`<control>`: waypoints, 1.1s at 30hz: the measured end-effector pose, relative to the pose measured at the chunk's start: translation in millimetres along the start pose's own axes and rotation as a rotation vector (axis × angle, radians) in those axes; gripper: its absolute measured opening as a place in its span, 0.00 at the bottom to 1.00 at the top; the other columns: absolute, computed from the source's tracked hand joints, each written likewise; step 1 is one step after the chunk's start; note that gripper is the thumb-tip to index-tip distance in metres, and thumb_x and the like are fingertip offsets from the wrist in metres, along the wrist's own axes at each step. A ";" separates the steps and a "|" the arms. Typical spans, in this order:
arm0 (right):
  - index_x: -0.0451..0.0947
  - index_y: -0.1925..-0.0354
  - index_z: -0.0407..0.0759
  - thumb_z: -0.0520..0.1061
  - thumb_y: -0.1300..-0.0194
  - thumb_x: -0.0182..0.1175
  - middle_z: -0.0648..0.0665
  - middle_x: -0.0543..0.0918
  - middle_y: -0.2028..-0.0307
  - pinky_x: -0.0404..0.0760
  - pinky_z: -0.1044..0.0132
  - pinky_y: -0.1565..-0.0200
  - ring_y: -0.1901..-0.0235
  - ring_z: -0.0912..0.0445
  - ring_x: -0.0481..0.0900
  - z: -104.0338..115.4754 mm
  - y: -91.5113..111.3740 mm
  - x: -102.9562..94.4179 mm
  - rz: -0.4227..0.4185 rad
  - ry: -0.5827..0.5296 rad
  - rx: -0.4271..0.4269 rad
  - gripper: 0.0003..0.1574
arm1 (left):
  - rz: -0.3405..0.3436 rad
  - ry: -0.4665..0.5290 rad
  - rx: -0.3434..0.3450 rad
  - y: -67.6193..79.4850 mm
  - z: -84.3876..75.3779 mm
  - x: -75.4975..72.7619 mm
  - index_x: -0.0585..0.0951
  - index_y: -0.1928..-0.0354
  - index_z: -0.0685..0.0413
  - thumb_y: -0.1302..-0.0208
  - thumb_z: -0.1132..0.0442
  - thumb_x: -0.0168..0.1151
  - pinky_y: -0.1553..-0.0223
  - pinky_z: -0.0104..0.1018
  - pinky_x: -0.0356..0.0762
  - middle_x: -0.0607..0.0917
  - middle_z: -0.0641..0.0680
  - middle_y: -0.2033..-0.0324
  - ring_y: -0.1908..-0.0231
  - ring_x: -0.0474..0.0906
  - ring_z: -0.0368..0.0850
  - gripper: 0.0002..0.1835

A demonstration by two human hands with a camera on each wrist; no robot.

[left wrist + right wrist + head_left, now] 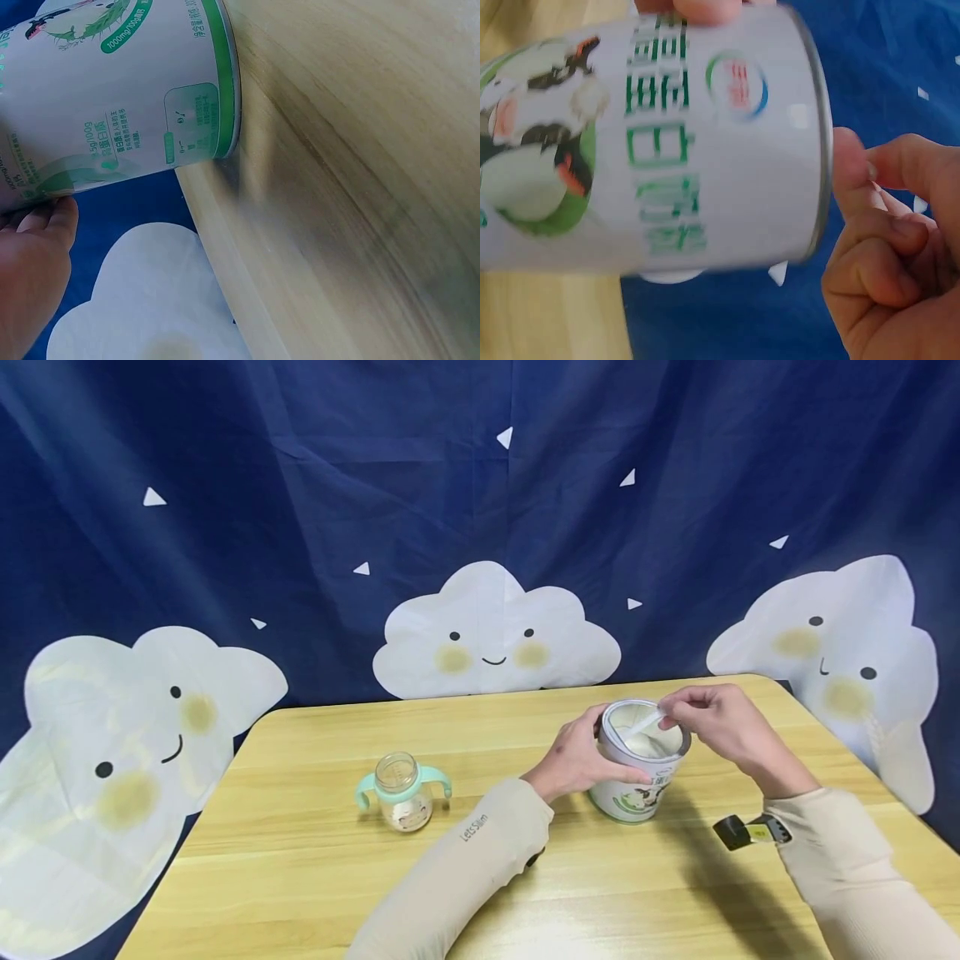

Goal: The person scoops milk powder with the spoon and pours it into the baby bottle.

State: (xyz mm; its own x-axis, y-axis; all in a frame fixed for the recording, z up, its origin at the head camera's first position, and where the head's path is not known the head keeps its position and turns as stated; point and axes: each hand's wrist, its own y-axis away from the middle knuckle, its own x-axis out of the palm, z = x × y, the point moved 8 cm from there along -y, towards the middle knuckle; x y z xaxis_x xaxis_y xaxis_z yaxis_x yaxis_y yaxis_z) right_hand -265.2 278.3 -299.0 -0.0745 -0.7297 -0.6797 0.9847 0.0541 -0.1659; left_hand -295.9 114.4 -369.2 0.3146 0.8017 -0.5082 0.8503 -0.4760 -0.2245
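An uncovered white milk powder can with a cow picture and green lettering stands right of the table's middle. My left hand grips its side, thumb across the front; in the left wrist view the fingers lie against the can wall. Over the can's mouth, my right hand pinches the white handle of a scoop whose far end reaches inside. Pale powder shows within. In the right wrist view, my right hand is beside the rim, with thumb and forefinger together; the scoop is hidden there.
A clear baby bottle with mint-green handles and no cap stands left of the can on the wooden table. Behind the table hangs a dark blue curtain with clouds. A small black device is strapped at my right wrist.
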 end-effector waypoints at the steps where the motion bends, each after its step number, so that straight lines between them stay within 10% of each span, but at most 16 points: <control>1: 0.84 0.56 0.31 0.46 0.29 0.58 0.54 0.86 0.73 0.69 0.68 0.74 0.73 0.63 0.71 -4.9 -0.4 -2.0 -0.003 -0.031 0.028 0.18 | -0.001 -0.002 -0.001 0.0 0.0 -0.1 0.71 0.32 0.46 0.64 0.49 0.87 0.43 0.29 0.73 0.81 0.43 0.45 0.46 0.75 0.33 0.52; 14: 0.84 0.71 0.50 0.36 0.26 0.54 0.56 0.81 0.76 0.62 0.75 0.80 0.80 0.66 0.65 -56.7 0.2 -9.7 0.041 -0.590 0.135 0.18 | 0.005 -0.004 -0.046 -0.6 -1.0 -1.6 0.70 0.30 0.45 0.64 0.50 0.87 0.40 0.31 0.71 0.80 0.41 0.43 0.42 0.73 0.35 0.54; 33: 0.84 0.71 0.49 0.35 0.27 0.54 0.55 0.81 0.77 0.63 0.76 0.80 0.78 0.66 0.67 -61.9 4.2 -11.7 0.042 -0.680 0.155 0.18 | 0.017 0.022 -0.029 2.6 -1.5 0.3 0.69 0.30 0.44 0.61 0.51 0.86 0.40 0.31 0.71 0.80 0.41 0.45 0.44 0.73 0.33 0.53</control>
State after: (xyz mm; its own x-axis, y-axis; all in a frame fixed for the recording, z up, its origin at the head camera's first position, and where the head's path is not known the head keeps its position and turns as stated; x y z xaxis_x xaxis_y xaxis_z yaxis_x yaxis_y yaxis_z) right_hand -270.0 329.2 -335.9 0.0298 -0.9966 -0.0763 0.9995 0.0308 -0.0113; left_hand -293.0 113.9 -368.7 0.3383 0.8012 -0.4937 0.8564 -0.4795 -0.1914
